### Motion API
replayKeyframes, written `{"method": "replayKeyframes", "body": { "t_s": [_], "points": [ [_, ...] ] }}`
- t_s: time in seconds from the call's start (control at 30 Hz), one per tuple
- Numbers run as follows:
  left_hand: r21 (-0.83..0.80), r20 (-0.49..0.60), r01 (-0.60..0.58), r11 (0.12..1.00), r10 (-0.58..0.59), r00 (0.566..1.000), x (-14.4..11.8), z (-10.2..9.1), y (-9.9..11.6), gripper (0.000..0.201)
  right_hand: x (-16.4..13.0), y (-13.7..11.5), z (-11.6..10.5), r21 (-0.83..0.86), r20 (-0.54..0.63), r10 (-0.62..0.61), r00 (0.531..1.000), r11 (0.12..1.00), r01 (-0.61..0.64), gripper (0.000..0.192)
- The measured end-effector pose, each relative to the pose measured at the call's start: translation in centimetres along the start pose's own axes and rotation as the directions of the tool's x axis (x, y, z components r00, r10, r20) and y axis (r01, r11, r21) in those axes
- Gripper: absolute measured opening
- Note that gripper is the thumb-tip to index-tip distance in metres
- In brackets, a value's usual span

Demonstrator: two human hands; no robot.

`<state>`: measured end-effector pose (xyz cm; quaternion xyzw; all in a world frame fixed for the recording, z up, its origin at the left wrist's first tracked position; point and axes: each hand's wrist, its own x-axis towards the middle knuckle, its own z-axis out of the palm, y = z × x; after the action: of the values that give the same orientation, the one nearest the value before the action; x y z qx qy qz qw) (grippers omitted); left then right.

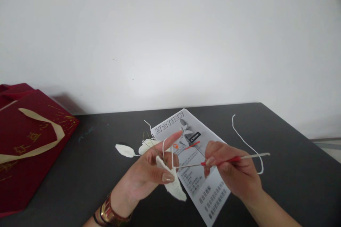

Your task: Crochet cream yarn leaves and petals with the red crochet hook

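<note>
My left hand [150,173] pinches a white crocheted petal [176,188] between thumb and fingers, its index finger raised with white yarn [163,146] looped around it. Thin wire ends stick up beside the petal. In my right hand [231,166] is a crochet hook [241,158] with a red grip, held like a pen. The hook's thin metal shaft reaches left to the petal's upper edge, where the yarn meets it. Behind my left hand lies a bundle of white yarn [147,145], partly hidden, and a finished-looking white petal [125,150] rests left of it.
A printed pattern sheet [213,198] lies on the dark table [87,184] under and between my hands. A loose white yarn strand [243,140] curls at the right. The dark red gift bag [34,170] with a cream ribbon handle stands at the left. A white wall [170,42] rises behind.
</note>
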<state>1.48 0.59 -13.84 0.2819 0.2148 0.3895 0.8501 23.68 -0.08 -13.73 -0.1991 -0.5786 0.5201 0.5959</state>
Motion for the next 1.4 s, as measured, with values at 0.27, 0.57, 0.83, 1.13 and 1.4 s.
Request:
{"method": "replayKeyframes", "body": {
  "t_s": [0.27, 0.57, 0.83, 1.13, 1.4],
  "points": [
    [0.036, 0.011, -0.037, 0.999, 0.036, 0.999, -0.2, 0.0, -0.1, 0.081, 0.1, -0.3, 0.2, -0.045, -0.025, -0.036, 0.999, 0.998, 0.035, 0.012],
    [0.045, -0.009, -0.027, 0.999, 0.027, 1.0, -0.2, -0.4, -0.3, 0.086, 0.1, -0.2, 0.2, -0.047, -0.018, -0.037, 0.999, 0.998, 0.036, 0.012],
    [0.051, 0.005, -0.006, 0.999, 0.006, 1.0, -0.3, -0.3, -0.2, 0.083, -0.1, 0.1, -0.1, -0.001, -0.007, 0.01, 1.0, 1.0, -0.01, 0.013],
    [0.108, 0.016, 0.003, 0.994, -0.004, 1.0, -0.1, -0.2, -0.2, 0.074, 0.2, -0.1, 0.0, 0.112, -0.025, 0.094, 0.995, 0.99, -0.091, 0.012],
    [0.375, -0.021, -0.133, 0.917, 0.152, 0.988, 0.1, -0.4, 0.1, 0.06, 0.4, 1.5, 1.3, 0.533, -0.138, 0.594, 0.793, 0.719, -0.446, 0.018]
  ]
}}
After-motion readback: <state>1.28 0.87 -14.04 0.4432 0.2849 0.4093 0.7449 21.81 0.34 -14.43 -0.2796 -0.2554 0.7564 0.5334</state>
